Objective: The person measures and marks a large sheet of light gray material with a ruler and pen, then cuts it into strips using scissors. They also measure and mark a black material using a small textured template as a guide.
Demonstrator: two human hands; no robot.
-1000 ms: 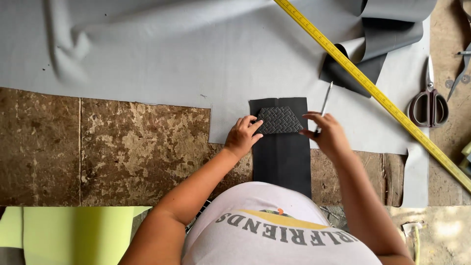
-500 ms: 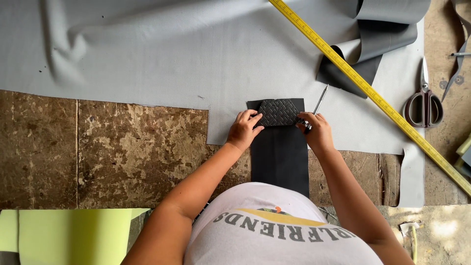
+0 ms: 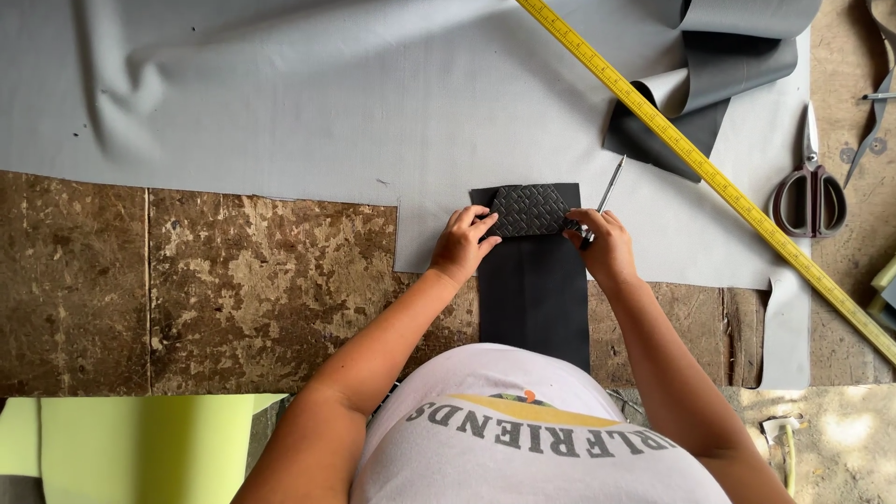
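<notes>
Both hands pinning small woven-textured black patch [image 3: 529,209] on long black strip [image 3: 534,289], left hand [image 3: 462,245] fingers spread flat, right hand [image 3: 605,245] fingers clamped on thin silver pen [image 3: 607,193]; could easily skid crooked mid-trace.

Woven piece [image 3: 528,210] on strip [image 3: 534,289], scissors [image 3: 810,191] perhaps beyond ruler [image 3: 709,177]

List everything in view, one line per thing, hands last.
Woven-pattern piece: one, black, atop the strip's far end.
Black strip: one, under both hands.
Grey sheet: one, across the worktable.
Rolled grey material: one, top right.
Measuring stick: one, yellow, diagonal at right.
Scissors: one pair, dark handles, right.
Pen-like tool: one, silver, in the right hand.
Green sheet: one, bottom left.
Left hand: on the patterned piece.
Right hand: at its right edge.
</notes>
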